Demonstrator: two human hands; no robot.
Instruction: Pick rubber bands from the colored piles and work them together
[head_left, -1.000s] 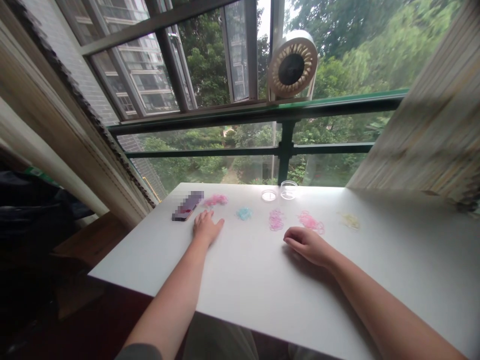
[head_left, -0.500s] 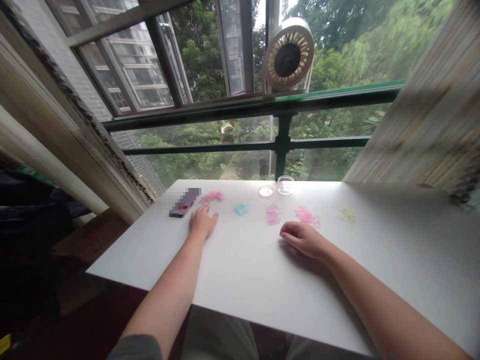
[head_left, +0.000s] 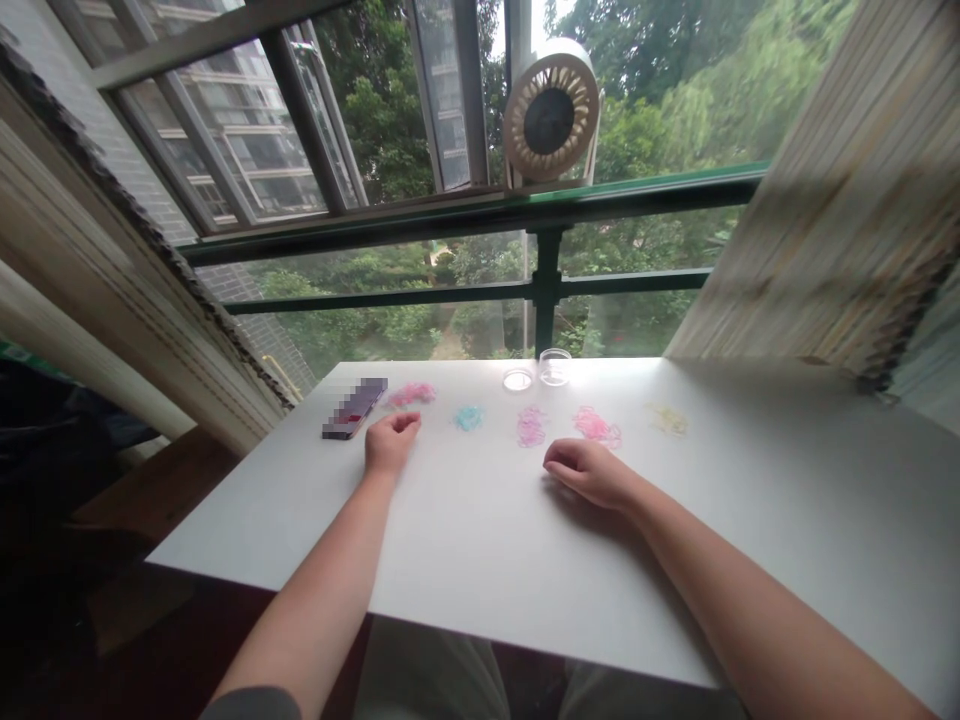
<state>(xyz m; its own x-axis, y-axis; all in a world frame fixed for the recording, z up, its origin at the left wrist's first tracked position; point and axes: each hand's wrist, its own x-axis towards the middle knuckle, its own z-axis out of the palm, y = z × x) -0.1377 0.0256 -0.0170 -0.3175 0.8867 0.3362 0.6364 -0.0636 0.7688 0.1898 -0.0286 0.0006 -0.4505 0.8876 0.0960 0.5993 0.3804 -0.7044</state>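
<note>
My left hand (head_left: 391, 440) is closed, its thumb and fingertips together, just below a reddish-pink pile of small bands (head_left: 412, 395); anything pinched there is too small to make out. My right hand (head_left: 585, 470) rests on the white table with its fingers curled together, below a bright pink pile (head_left: 596, 427); whether it holds anything is hidden. Between the hands are a blue pile (head_left: 469, 418) and a pinkish-purple pile (head_left: 531, 427). A pale yellow pile (head_left: 669, 420) lies to the right.
A phone (head_left: 355, 408), partly pixelated, lies left of my left hand. Near the back edge of the white table (head_left: 450, 540) are a clear round lid (head_left: 517, 379) and a clear round container (head_left: 555, 368). A fan (head_left: 552, 118) stands at the window; curtains hang on both sides.
My left hand's spread fingers have drawn together. My right hand keeps its curled pose. The whole view has shifted slightly, so things appear further left.
</note>
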